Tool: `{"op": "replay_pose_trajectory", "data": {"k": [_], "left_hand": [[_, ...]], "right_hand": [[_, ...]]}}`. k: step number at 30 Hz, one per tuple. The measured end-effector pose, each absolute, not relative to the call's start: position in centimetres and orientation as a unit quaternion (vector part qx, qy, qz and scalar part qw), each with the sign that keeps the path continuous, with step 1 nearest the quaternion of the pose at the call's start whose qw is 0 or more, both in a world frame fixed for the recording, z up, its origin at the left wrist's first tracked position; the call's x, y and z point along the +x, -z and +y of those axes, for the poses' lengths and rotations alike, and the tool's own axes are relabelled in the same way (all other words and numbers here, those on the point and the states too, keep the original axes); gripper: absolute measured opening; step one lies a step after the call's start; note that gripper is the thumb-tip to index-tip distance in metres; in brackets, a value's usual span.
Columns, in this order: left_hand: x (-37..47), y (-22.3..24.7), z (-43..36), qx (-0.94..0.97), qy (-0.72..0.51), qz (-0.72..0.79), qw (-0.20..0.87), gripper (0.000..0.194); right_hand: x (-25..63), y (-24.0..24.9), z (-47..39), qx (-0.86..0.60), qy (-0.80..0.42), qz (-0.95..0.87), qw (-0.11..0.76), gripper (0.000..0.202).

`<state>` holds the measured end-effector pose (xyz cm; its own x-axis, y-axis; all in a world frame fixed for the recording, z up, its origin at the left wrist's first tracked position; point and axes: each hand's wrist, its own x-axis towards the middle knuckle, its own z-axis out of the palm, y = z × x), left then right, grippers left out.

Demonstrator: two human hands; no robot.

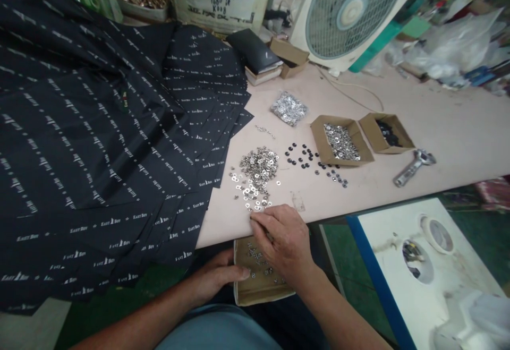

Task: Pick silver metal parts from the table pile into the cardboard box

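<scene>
My left hand (pixel 219 275) grips the left side of a shallow cardboard box (pixel 258 292), its thumb over the rim. Small metal snap parts (pixel 255 254) lie scattered inside the box, which sits below the table edge near my lap. Above it, my right hand (pixel 285 236) is closed in a pinch at the table's edge. Thumb and forefinger touch the near end of a loose pile of silvery snap fasteners (pixel 258 167); anything between the fingertips is too small to make out. My right hand and forearm hide part of the box.
Dark printed fabric (pixel 119 143) covers the table's left side. Beyond the pile lie black discs (pixel 305 153), a bag of metal parts (pixel 289 108), two small cardboard boxes (pixel 324 140) (pixel 368 132) and a metal tool (pixel 414 168). A fan (pixel 354 13) stands behind; a white machine surface (pixel 446 265) is at right.
</scene>
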<state>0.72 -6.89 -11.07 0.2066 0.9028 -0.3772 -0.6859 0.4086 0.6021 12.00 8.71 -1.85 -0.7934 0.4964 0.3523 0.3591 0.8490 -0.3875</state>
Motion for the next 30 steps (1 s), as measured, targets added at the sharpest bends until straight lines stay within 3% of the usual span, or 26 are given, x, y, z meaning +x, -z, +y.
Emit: {"op": "replay_pose_trajectory", "data": {"k": [12,20,24,30], "left_hand": [[0.6,11.1,-6.8,0.155,-0.520,0.351,0.763,0.054],[0.7,11.7,-6.9,0.161,-0.520,0.351,0.762,0.055],[0.7,11.5,-7.0,0.153,-0.527,0.334,0.766,0.057],[0.8,11.6,-6.9,0.140,-0.522,0.318,0.779,0.057]], "right_hand": [[12.2,1.6,8.7,-0.271,-0.174,-0.922,0.216,0.004],[11.0,1.0,8.4,-0.297,-0.193,-0.917,0.184,0.014],[11.9,-0.3,8.3,-0.384,-0.360,-0.825,0.204,0.012],[13.0,-0.8,10.0,-0.461,-0.686,-0.497,0.264,0.016]]}}
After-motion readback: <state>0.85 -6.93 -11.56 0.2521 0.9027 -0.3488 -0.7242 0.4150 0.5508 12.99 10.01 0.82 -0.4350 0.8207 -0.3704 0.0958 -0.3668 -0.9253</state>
